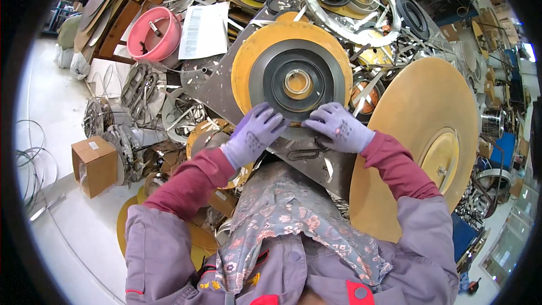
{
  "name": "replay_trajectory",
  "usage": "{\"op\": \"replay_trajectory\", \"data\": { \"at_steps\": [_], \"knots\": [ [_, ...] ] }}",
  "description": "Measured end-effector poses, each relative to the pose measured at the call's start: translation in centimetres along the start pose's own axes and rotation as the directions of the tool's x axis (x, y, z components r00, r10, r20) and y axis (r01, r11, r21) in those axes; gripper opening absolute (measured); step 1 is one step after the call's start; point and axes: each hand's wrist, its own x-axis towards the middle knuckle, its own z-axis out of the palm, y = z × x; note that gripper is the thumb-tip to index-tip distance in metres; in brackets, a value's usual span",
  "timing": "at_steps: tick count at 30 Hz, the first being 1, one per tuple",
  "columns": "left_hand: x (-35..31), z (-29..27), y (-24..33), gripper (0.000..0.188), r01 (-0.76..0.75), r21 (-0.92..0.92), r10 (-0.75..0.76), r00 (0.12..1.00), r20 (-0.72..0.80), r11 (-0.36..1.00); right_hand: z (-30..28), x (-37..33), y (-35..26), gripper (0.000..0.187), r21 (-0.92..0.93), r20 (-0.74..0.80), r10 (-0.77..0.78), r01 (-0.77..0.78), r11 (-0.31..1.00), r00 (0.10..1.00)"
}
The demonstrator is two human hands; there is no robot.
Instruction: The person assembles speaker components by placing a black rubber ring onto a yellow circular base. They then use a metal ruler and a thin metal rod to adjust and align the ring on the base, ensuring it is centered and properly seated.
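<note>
In front of me lies a round stack: a yellow-brown disc (244, 70) at the bottom, a wide dark grey ring (261, 79) on it, and a black stepped centre (276, 87). A small shiny pale ring (298, 82) sits in the middle. My left hand (257, 131), in a lavender glove, has its bent fingers closed at the near left rim of the grey ring. My right hand (339, 128), gloved alike, is closed at the near right rim. The fingertips are partly hidden. A dark metal loop (305, 153) lies on the bench just below my hands.
The grey metal bench (212, 93) carries the stack. A large tan disc (415, 152) leans at my right. Beyond are a pink basin (153, 34), a paper sheet (204, 30), a large white ring (307, 0) and scattered metal strips. A cardboard box (95, 166) stands left.
</note>
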Motion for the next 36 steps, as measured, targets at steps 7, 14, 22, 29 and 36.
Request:
{"op": "replay_trajectory", "data": {
  "at_steps": [7, 14, 22, 29, 36],
  "knots": [
    [-0.1, 0.0, -3.8, 0.045, -0.049, 0.032, 0.051, 0.996, -0.069, 0.998, -3.0, -1.5, 4.2, 0.042, -0.026, -0.343, 0.219, -0.242, 0.97, 0.914],
    [2.8, -3.3, -7.7, 0.046, 0.199, 0.099, -0.188, 0.976, -0.108, 0.975, -4.6, 5.1, 10.5, 0.036, -0.039, -0.477, 0.163, -0.206, 0.978, 0.864],
    [8.2, -1.5, -8.2, 0.036, 0.791, 0.015, -0.773, 0.601, -0.202, 0.612, -2.6, 14.0, 15.9, 0.032, -0.047, -0.292, 0.085, -0.103, 0.994, 0.953],
    [8.9, 2.2, -12.4, 0.04, 0.572, -0.353, -0.664, 0.705, -0.25, 0.74, -0.8, 11.0, 15.0, 0.025, -0.014, -0.508, 0.216, -0.258, 0.966, 0.834],
    [11.6, 3.4, -11.8, 0.046, 0.388, -0.18, -0.427, 0.831, -0.356, 0.904, -2.6, 10.3, 10.3, 0.046, -0.265, -0.451, 0.296, -0.443, 0.857, 0.842]
  ]
}}
